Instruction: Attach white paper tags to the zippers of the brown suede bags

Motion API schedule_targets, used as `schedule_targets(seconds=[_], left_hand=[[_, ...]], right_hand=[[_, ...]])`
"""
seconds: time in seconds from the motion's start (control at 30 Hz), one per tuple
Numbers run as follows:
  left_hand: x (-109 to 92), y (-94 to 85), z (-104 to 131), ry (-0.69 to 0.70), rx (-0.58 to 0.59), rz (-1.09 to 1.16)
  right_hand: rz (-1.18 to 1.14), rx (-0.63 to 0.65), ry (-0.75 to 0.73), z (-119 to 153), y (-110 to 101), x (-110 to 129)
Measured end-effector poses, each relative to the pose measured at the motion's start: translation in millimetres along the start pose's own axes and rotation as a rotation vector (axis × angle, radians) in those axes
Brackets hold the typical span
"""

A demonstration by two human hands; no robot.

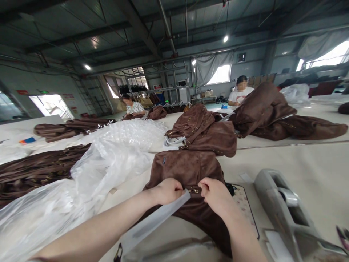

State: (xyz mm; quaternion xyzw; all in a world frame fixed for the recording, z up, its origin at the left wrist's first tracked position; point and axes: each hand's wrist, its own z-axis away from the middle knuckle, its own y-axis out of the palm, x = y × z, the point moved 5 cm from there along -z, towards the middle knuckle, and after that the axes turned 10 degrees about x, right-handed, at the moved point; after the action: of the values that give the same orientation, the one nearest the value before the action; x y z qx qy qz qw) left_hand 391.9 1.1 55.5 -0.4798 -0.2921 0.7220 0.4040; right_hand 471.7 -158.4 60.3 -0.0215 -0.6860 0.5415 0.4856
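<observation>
While your left hand (170, 190) curls its fingers in at the left of the gold hardware (194, 190), your right hand (214, 192) bends thumb and forefinger close together just right of it; whether either is clamped on cloth, you cannot tell. Under both hands lies the brown bag (182, 165), in the near middle of the table (321, 171). A pale strip (158, 218) slants from your left fingers toward the near left. Just right of the bag is a patterned board (247, 203), then a grey dispenser (286, 214). Clear plastic (122, 145) heaps to your left, beside stacked brown pieces (40, 169). More brown bags (209, 134) lie beyond yours, and two people (241, 92) are on the far side.
</observation>
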Motion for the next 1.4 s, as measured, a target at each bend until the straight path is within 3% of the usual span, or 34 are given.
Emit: schedule_targets(seconds=[0.17, 0.33, 0.47, 0.67, 0.83, 1.0, 1.2, 1.4], left_hand=[[-3, -0.7, -1, 0.144, -0.032, 0.040], [-6, 1.3, -7, 0.173, -0.034, 0.163], [-11, 0.1, -9, 0.179, -0.052, 0.078], [-17, -3.7, -1, 0.336, 0.006, -0.005], [-7, -1.7, -8, 0.192, -0.046, 0.020], [-14, 3.1, -13, 0.131, -0.138, -0.012], [-32, 1.2, -5, 0.030, -0.237, -0.177], [-22, 12.2, 5, -0.021, -0.262, -0.109]], right_hand=[[-0.019, 0.021, 0.024, 3, -1, -2], [-0.022, 0.035, 0.036, 5, -2, -1], [-0.037, 0.051, 0.051, 5, -1, -2], [0.019, 0.042, 0.039, 5, 1, -2], [0.033, 0.047, 0.034, 5, 2, 0], [-0.002, 0.083, 0.067, 4, 5, -2], [-0.142, 0.236, 0.165, 2, 18, -9], [-0.172, 0.232, 0.124, -2, 31, -11]])
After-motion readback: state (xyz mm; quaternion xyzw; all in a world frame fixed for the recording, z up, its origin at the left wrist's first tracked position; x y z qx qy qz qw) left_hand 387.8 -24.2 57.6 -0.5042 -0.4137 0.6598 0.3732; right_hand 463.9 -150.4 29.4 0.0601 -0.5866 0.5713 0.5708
